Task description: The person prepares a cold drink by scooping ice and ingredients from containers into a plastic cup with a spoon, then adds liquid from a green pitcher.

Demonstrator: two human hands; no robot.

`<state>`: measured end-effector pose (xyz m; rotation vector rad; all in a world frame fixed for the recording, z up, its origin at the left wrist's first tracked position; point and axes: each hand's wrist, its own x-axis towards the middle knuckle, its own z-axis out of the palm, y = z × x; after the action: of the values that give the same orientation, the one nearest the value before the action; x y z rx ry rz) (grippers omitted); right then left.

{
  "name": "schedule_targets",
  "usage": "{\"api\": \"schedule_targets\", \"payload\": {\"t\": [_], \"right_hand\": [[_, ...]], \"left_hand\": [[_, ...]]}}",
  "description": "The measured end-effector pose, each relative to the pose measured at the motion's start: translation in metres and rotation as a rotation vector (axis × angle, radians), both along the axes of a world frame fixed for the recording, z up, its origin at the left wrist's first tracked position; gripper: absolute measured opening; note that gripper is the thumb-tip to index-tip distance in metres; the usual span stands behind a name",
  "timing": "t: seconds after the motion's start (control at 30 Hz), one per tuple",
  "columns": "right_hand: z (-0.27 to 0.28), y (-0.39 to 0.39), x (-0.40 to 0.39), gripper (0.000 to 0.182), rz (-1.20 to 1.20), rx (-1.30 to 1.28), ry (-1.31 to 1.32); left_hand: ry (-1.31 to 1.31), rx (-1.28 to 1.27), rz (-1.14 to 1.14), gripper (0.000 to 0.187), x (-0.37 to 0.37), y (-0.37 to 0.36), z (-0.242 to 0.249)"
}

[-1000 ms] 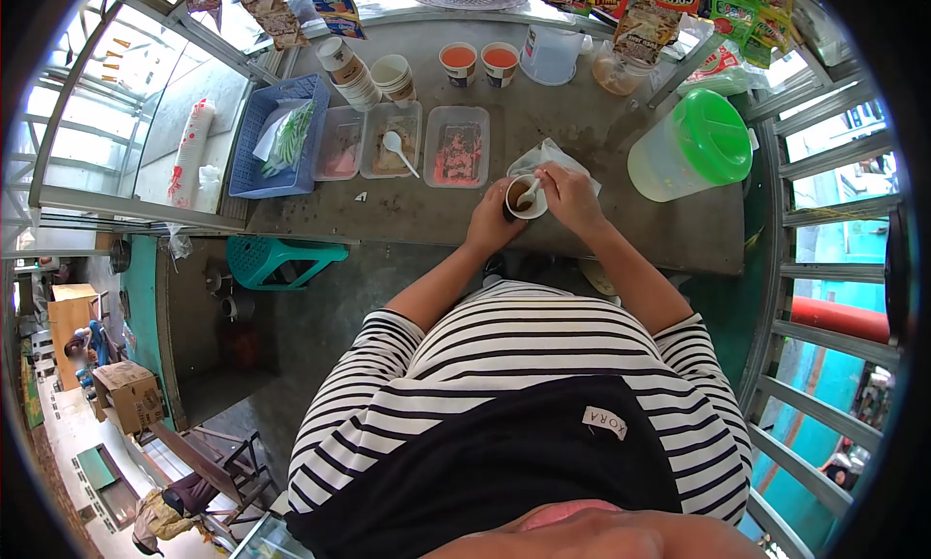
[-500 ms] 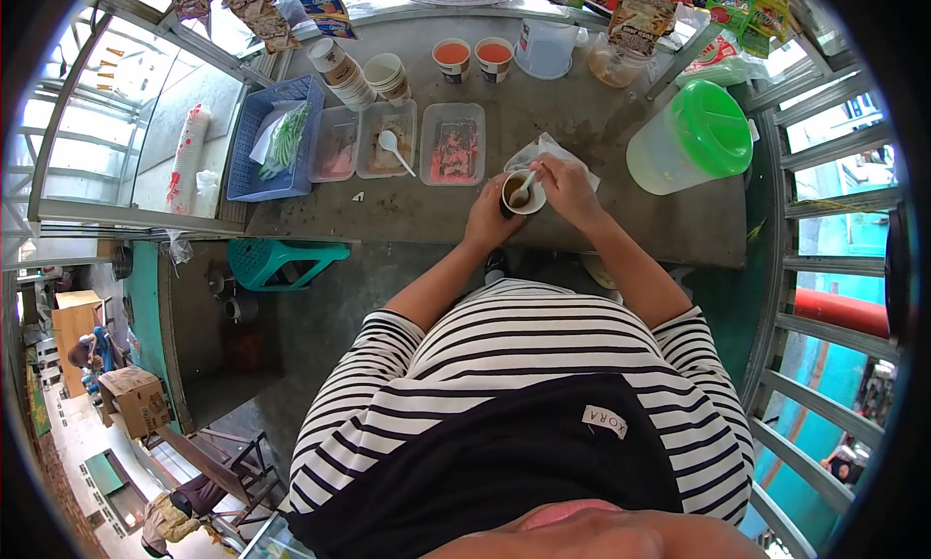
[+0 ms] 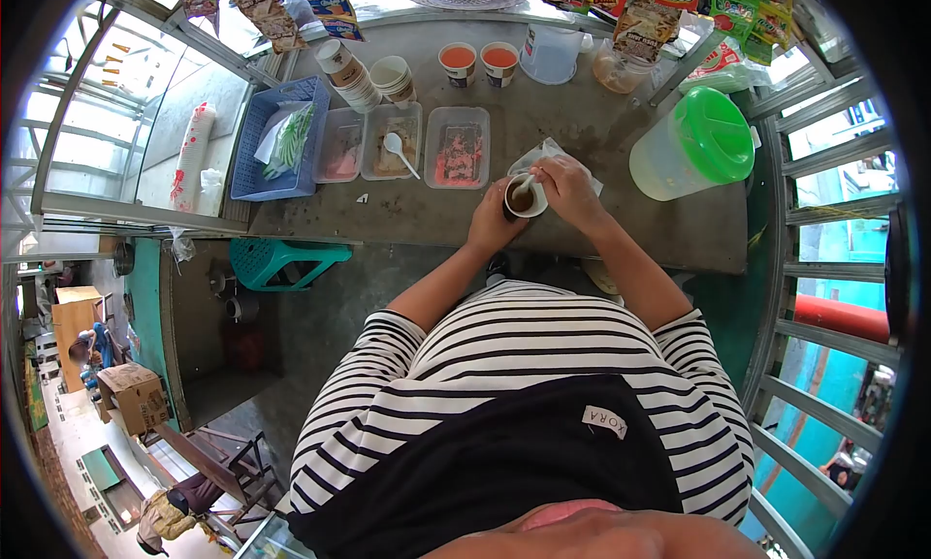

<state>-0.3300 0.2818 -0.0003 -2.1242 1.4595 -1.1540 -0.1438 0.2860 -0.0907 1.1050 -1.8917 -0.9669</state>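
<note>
A paper cup with brown liquid inside stands near the counter's front edge. My left hand is wrapped around its left side. In the cup is a white spoon, its handle pinched between the fingers of my right hand. Behind the cup and partly under my right hand lies a crumpled clear plastic sheet or bag. Left of the hands sits a clear tub with pink and red residue. Another white spoon rests in the tub beside it.
Two cups of orange drink stand at the back, near stacked paper cups and a clear pitcher. A green-lidded container is at right, a blue basket at left. Sachets hang above; a stool stands below.
The spoon has shifted in the cup, with its handle now at a different angle and less of its lower end visible. Both hands keep their hold. The view has shifted slightly.
</note>
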Motion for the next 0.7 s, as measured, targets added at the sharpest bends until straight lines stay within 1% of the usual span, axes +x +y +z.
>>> {"api": "schedule_targets", "payload": {"t": [0.07, 0.13, 0.23, 0.27, 0.33, 0.7], "right_hand": [[0.003, 0.001, -0.001, 0.012, 0.03, 0.014, 0.044], [0.01, 0.002, 0.0, 0.011, -0.027, -0.09, 0.039], [0.012, 0.006, 0.0, 0.009, -0.001, -0.124, 0.071], [0.012, 0.007, 0.0, 0.009, -0.003, -0.124, 0.071], [0.012, 0.01, 0.0, 0.008, 0.044, -0.099, 0.159], [0.006, 0.012, 0.0, 0.006, 0.047, -0.067, 0.152]], "left_hand": [[0.0, -0.019, -0.01, 0.073, 0.0, 0.0, 0.0], [0.0, -0.038, -0.018, 0.073, 0.0, 0.0, -0.001], [0.012, -0.03, 0.0, 0.073, 0.0, 0.001, -0.001], [0.013, -0.018, -0.002, 0.073, 0.0, 0.001, -0.001], [0.014, -0.007, -0.007, 0.072, -0.001, 0.001, 0.003], [0.012, -0.095, -0.022, 0.07, -0.001, 0.0, 0.001]]}}
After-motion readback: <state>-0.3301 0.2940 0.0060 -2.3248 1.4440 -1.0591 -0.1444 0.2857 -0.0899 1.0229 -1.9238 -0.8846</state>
